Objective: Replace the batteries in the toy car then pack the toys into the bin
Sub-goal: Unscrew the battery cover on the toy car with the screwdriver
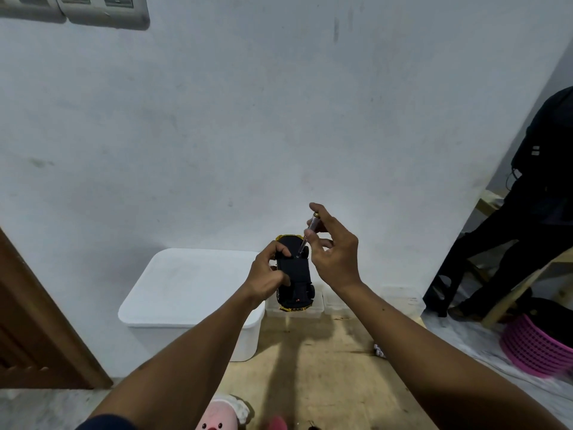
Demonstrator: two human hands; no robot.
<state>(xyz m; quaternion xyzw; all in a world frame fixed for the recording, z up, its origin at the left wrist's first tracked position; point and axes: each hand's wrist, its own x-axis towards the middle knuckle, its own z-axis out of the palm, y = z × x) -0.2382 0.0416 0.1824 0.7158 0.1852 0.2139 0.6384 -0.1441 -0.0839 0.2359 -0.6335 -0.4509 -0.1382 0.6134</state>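
A black and yellow toy car is held upside down in the air, its dark underside facing me. My left hand grips its left side. My right hand pinches a small screwdriver with a clear handle, and its tip touches the car's underside near the far end. A white bin with its lid on stands on the floor against the wall, below and left of the car. A pink plush toy lies at the bottom edge.
Small clear plastic boxes sit on a wooden board by the wall. A pink basket is at the right. Another person in dark clothes stands at the right edge. A brown door is on the left.
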